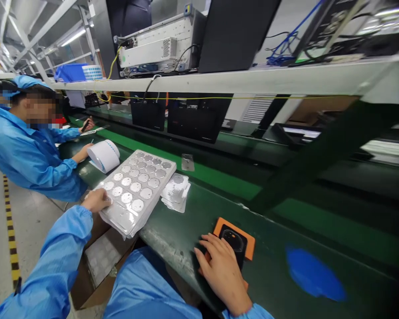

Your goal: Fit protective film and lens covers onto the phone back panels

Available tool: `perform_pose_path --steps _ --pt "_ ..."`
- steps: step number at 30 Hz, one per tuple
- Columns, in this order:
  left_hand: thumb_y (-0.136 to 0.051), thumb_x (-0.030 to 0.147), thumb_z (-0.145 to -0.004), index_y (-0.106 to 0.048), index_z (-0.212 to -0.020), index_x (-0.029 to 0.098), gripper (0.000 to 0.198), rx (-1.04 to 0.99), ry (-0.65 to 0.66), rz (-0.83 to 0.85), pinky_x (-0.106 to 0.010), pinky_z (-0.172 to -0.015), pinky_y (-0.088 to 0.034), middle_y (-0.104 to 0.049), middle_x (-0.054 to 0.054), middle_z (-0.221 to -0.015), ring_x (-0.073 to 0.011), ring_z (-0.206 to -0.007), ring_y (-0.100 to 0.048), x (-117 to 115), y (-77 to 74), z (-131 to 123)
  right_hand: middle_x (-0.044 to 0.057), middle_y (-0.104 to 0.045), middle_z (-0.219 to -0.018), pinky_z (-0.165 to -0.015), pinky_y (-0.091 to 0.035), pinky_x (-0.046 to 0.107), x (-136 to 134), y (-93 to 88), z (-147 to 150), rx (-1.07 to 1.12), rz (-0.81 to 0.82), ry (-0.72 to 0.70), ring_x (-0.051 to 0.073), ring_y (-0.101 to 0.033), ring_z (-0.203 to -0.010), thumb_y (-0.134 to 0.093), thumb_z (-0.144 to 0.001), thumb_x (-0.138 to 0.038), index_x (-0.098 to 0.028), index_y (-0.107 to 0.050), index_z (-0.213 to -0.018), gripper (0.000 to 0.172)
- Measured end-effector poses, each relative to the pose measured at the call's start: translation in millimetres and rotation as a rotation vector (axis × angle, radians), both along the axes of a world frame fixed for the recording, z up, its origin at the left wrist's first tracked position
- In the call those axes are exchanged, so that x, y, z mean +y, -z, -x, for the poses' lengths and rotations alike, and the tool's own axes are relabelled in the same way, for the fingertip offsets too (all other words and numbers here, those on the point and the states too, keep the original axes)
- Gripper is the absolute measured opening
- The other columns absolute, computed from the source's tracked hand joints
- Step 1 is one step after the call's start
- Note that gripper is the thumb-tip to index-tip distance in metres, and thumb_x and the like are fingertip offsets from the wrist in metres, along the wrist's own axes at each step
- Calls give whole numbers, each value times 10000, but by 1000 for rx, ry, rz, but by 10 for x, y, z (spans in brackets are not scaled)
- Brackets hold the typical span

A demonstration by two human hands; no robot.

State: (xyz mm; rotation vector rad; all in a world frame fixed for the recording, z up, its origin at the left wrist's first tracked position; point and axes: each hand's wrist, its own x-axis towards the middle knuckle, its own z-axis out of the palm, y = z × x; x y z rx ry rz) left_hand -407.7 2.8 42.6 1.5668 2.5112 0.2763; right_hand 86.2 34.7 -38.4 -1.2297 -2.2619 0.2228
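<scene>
My left hand is closed on the near left edge of a stack of clear plastic trays. Rows of round, silvery discs sit in the top tray's pockets. My right hand lies with fingers stretched out over the near left part of a black fixture. This fixture has a round recess and rests on an orange plate, partly hidden by the hand. Between my hands, next to the trays, lies a small pile of clear and white sheets.
A blue oval piece lies on the green bench at right. A small clear sheet is behind the pile. An open cardboard box stands below the bench edge. At left, a co-worker sits beside a white roll.
</scene>
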Motion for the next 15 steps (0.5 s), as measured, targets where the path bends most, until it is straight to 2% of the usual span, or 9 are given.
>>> perform_pose_path --steps 3,4,6,7,9,10,12,13,15 --pt "-610 475 -737 -537 -906 229 308 -205 61 -106 -312 -743 -456 -606 6 -781 -209 -777 -566 3 -86 -218 114 -683 -1183 -1084 -408 564 -94 -82 -4 118 23 23 304 -581 -1203 -552 -915 -381 -212 -697 -1028 250" --pt "-628 473 -748 -513 -921 235 316 -438 95 -216 -300 -723 -458 -599 15 -778 -193 -755 -562 9 -90 -393 118 -665 -1226 -1089 -417 540 -137 -121 7 157 30 11 294 -559 -1238 -555 -915 -366 -208 -677 -1102 274" --pt "-696 459 -745 -463 -964 258 377 -1011 159 -446 -283 -683 -456 -586 30 -778 -168 -714 -555 6 -57 -941 125 -583 -1364 -1105 -422 502 -228 -214 50 217 50 -72 283 -483 -1330 -600 -892 -371 -204 -581 -1295 437" --pt "-728 428 -744 -453 -969 264 391 -1247 204 -445 -272 -662 -447 -577 31 -772 -157 -696 -551 -8 -22 -1305 127 -520 -1437 -1116 -414 496 -272 -265 75 243 65 -137 285 -434 -1374 -631 -871 -396 -207 -504 -1385 562" --pt "-752 404 -753 -459 -972 259 393 -1635 296 -291 -269 -633 -439 -563 18 -763 -147 -667 -545 -50 71 -2129 127 -401 -1534 -1132 -392 503 -352 -360 103 318 91 -248 295 -363 -1425 -655 -850 -460 -222 -360 -1492 745" --pt "-757 407 -758 -470 -966 252 388 -1780 323 -184 -270 -627 -440 -550 14 -748 -142 -653 -541 -64 121 -2540 124 -374 -1552 -1134 -389 506 -386 -400 92 365 102 -277 296 -357 -1429 -640 -861 -479 -236 -324 -1510 762" --pt "-754 428 -771 -499 -952 225 374 -1977 353 -10 -253 -612 -429 -526 16 -721 -118 -614 -522 -48 210 -3237 118 -415 -1528 -1119 -410 493 -429 -457 1 455 120 -281 288 -412 -1397 -596 -899 -470 -263 -339 -1505 690" --pt "-748 427 -782 -511 -955 211 364 -2023 361 40 -247 -617 -428 -529 11 -720 -117 -629 -530 -13 242 -3490 116 -462 -1494 -1106 -428 480 -432 -473 -76 481 124 -261 282 -453 -1367 -583 -912 -451 -272 -370 -1490 641" --pt "-728 413 -808 -520 -979 199 344 -2003 383 33 -251 -657 -444 -562 -2 -764 -126 -684 -559 99 292 -3778 112 -543 -1421 -1080 -457 458 -383 -485 -267 481 112 -174 272 -519 -1307 -586 -919 -416 -278 -406 -1470 596"
